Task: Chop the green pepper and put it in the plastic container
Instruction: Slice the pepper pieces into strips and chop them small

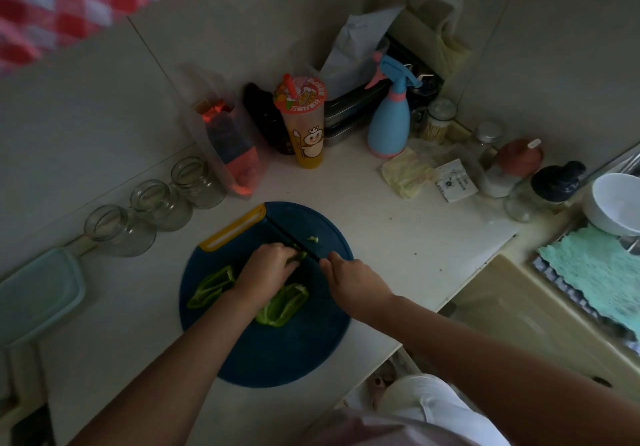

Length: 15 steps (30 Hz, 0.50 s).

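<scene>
A round dark blue cutting board [277, 352] with a yellow handle lies on the white counter. My left hand [268, 267] curls over a green pepper piece [300, 255] and pins it to the board. My right hand [349, 281] grips the handle of a dark knife [294, 239], whose blade lies against that piece. Two more pepper pieces rest on the board, one to the left [211, 286] and one under my left forearm [282, 305]. A small cut bit [312, 239] lies beyond the blade. The pale green plastic container [38, 293] sits at the far left.
Three glass jars [152, 203] line the wall left of the board. Behind it stand a drink cup [304, 120], a blue spray bottle [389, 123], bags and boxes. Small jars and a white bowl [614, 203] sit right, by the sink with a green cloth [599, 279].
</scene>
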Each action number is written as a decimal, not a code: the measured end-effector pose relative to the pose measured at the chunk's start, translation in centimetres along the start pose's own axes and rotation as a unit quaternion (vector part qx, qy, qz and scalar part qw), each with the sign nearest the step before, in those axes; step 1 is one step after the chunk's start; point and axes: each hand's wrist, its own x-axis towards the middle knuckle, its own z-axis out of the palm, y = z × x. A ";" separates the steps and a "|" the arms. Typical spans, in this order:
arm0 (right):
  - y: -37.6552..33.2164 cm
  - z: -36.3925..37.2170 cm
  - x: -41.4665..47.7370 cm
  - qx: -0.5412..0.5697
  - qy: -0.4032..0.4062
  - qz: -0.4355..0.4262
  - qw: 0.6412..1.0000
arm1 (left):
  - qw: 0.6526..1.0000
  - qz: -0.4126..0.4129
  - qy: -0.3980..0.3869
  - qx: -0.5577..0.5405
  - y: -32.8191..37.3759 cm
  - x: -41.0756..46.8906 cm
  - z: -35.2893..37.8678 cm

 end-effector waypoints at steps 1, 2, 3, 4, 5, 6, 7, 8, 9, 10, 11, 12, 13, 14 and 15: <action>0.0 -0.1 0.1 0.000 -0.001 -0.003 1.000 | 1.000 0.004 0.000 -0.005 0.0 0.0 -0.1; -0.1 -0.1 0.2 0.001 -0.002 -0.006 1.000 | 1.000 0.009 0.000 -0.010 0.0 0.0 -0.2; -0.1 -0.1 0.3 0.004 -0.002 -0.008 1.000 | 1.000 0.014 0.001 -0.016 0.0 0.0 -0.3; -0.1 -0.1 0.4 0.007 -0.002 -0.008 1.000 | 1.000 0.018 0.001 -0.020 -0.1 0.0 -0.3; -0.1 -0.1 0.5 0.010 -0.003 -0.008 1.000 | 1.000 0.020 -0.001 -0.022 -0.1 0.0 -0.4; -0.1 -0.1 0.6 0.012 -0.003 -0.006 1.000 | 1.000 0.021 -0.003 -0.023 -0.1 0.0 -0.5; -0.1 0.0 0.7 0.014 -0.005 -0.006 1.000 | 0.999 0.022 -0.004 -0.025 -0.1 0.0 -0.6; -0.1 0.1 0.7 0.015 -0.008 -0.004 1.000 | 0.999 0.023 -0.005 -0.027 -0.1 0.0 -0.6; -0.2 0.2 0.7 0.017 -0.010 -0.002 1.000 | 0.999 0.023 -0.008 -0.028 -0.2 0.0 -0.6; -0.3 0.4 0.8 0.021 -0.010 0.002 1.000 | 0.999 0.021 -0.010 -0.029 -0.2 -0.1 -0.6; -0.4 0.6 0.9 0.024 -0.007 0.006 1.000 | 0.999 0.019 -0.013 -0.030 -0.2 -0.1 -0.7; -0.7 0.8 1.0 0.024 -0.003 0.012 1.000 | 0.999 0.017 -0.013 -0.032 -0.2 -0.2 -0.7; -0.9 1.1 1.3 0.021 0.002 0.014 1.000 | 0.999 0.015 -0.012 -0.033 -0.1 -0.2 -0.7; -1.2 1.3 1.6 0.021 0.006 0.018 1.000 | 0.999 0.012 -0.013 -0.035 0.0 -0.2 -0.8; -1.4 1.5 2.0 0.024 0.010 0.019 0.999 | 0.999 0.009 -0.012 -0.038 0.1 -0.3 -0.8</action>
